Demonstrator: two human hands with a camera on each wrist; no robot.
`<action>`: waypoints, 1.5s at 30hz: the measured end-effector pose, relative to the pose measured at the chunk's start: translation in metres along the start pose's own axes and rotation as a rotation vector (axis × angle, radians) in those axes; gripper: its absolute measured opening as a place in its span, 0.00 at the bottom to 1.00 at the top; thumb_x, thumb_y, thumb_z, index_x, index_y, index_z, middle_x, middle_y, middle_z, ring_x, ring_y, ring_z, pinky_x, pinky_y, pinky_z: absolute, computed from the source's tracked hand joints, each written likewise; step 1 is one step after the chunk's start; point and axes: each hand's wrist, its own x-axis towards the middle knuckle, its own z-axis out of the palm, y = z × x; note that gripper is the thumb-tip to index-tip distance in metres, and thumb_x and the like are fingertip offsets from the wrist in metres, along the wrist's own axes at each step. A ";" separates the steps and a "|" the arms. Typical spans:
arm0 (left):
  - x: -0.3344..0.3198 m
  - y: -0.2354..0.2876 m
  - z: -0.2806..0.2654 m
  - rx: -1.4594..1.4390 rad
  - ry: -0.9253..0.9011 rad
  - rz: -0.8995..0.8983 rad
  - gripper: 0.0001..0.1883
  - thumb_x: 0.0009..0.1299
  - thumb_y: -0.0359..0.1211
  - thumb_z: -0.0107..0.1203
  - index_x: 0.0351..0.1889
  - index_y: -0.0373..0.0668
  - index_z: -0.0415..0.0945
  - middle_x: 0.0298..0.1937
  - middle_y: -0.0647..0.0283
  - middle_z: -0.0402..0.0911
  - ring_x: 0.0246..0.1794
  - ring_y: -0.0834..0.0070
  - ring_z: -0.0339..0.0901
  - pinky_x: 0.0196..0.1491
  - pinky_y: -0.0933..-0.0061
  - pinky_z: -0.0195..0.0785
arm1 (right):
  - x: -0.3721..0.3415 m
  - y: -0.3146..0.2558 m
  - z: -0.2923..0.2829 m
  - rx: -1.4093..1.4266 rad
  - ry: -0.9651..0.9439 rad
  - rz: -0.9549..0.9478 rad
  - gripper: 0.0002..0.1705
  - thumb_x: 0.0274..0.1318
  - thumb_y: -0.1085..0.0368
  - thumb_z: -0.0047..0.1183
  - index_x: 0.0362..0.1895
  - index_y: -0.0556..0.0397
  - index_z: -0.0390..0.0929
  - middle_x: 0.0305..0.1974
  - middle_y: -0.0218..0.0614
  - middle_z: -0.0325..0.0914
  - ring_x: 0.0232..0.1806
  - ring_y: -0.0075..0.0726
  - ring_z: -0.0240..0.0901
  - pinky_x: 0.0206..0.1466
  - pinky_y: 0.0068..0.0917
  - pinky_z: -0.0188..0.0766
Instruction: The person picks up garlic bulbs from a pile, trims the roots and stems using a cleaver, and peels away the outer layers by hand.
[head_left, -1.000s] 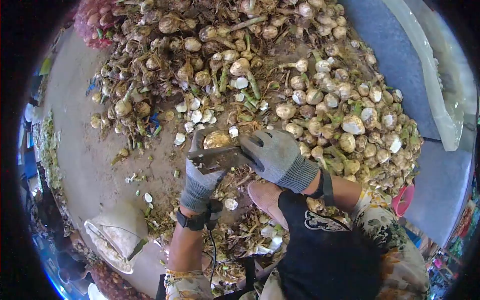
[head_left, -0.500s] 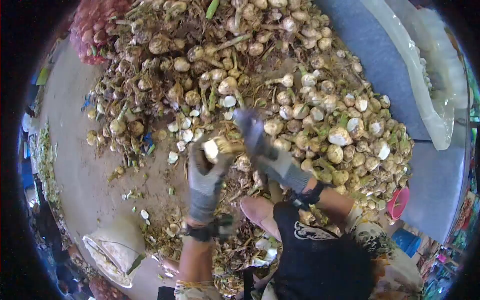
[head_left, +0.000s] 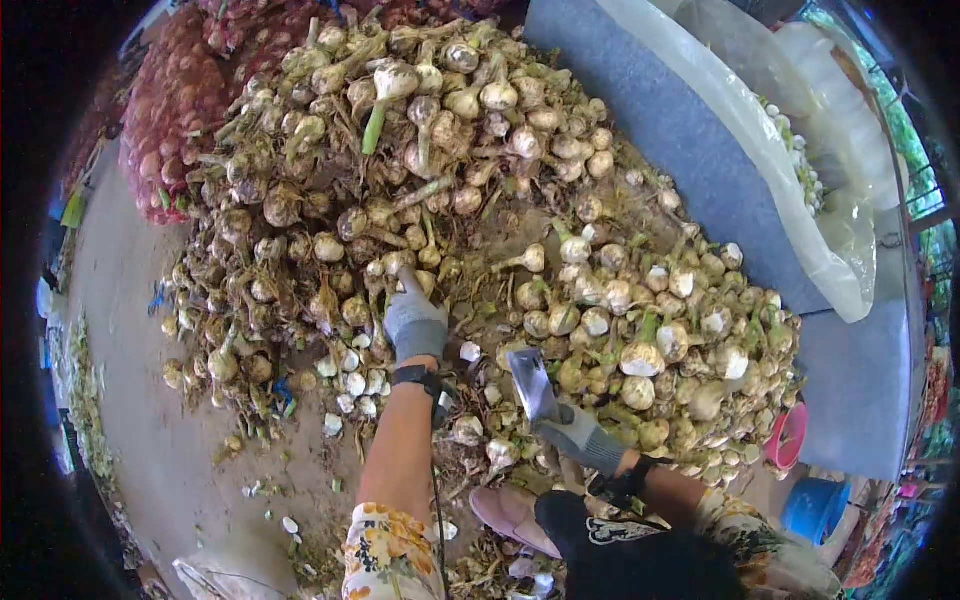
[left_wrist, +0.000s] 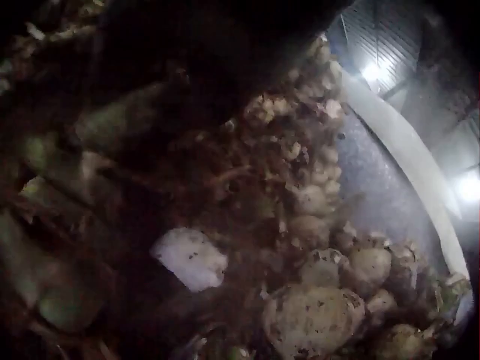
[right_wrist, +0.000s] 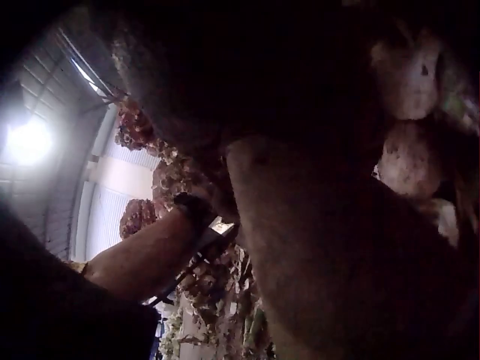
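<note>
My gloved left hand [head_left: 415, 322] reaches forward into the heap of garlic bulbs [head_left: 290, 205], fingertips right at a small bulb [head_left: 398, 262]. I cannot tell whether its fingers grip that bulb. Lower and to the right, my gloved right hand [head_left: 582, 438] grips a cleaver by its handle, the broad metal blade [head_left: 530, 383] pointing up and away from me. Beside that hand lies a second heap of trimmed bulbs [head_left: 650, 360], several with white cut faces. Much of the left wrist view is dark; a white cut piece [left_wrist: 191, 259] and a larger bulb [left_wrist: 315, 319] show there.
White cut-off slices [head_left: 355, 383] lie on the floor [head_left: 130, 330] left of my left forearm. Red mesh sacks [head_left: 170, 140] stand at the back left. A clear plastic sheet [head_left: 790, 190] edges the grey surface at right, near a pink container [head_left: 787, 437] and blue bucket [head_left: 815, 508].
A bulb with a white cut face, in my left hand half a second ago, is gone from it. The left hand has reached forward to the heap; the right hand keeps the cleaver, and the view has shifted.
</note>
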 end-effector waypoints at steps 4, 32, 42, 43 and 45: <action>-0.014 -0.073 0.033 -1.039 0.101 0.317 0.35 0.58 0.21 0.50 0.64 0.44 0.50 0.51 0.53 0.73 0.46 0.64 0.75 0.49 0.70 0.70 | 0.012 0.006 0.005 -0.146 0.035 -0.094 0.22 0.56 0.48 0.52 0.42 0.53 0.72 0.23 0.35 0.74 0.22 0.34 0.72 0.28 0.31 0.68; -0.217 -0.104 -0.058 -1.497 -0.177 0.169 0.31 0.50 0.26 0.60 0.53 0.35 0.63 0.46 0.59 0.75 0.45 0.72 0.75 0.50 0.73 0.69 | 0.023 -0.065 0.038 -0.966 0.204 -0.603 0.14 0.47 0.59 0.53 0.40 0.48 0.72 0.28 0.43 0.75 0.30 0.51 0.75 0.32 0.42 0.73; -0.230 -0.107 -0.045 -1.526 -0.265 0.167 0.37 0.50 0.29 0.67 0.56 0.37 0.58 0.49 0.58 0.75 0.47 0.71 0.76 0.51 0.68 0.72 | -0.026 -0.091 0.070 -1.129 0.021 -1.023 0.21 0.45 0.56 0.55 0.46 0.43 0.72 0.36 0.37 0.75 0.33 0.43 0.75 0.33 0.38 0.72; -0.233 -0.107 -0.046 -1.512 -0.281 0.106 0.36 0.50 0.28 0.66 0.56 0.37 0.59 0.49 0.58 0.75 0.47 0.71 0.76 0.50 0.69 0.72 | -0.026 -0.089 0.070 -1.124 0.034 -1.045 0.20 0.46 0.57 0.55 0.46 0.43 0.72 0.35 0.38 0.75 0.32 0.44 0.75 0.33 0.39 0.72; -0.241 -0.103 -0.054 -1.397 -0.304 0.075 0.32 0.51 0.28 0.62 0.55 0.37 0.62 0.47 0.59 0.75 0.45 0.72 0.76 0.50 0.71 0.70 | 0.000 -0.057 0.066 -1.144 0.009 -0.783 0.21 0.46 0.57 0.56 0.47 0.46 0.72 0.31 0.42 0.75 0.31 0.47 0.75 0.32 0.39 0.72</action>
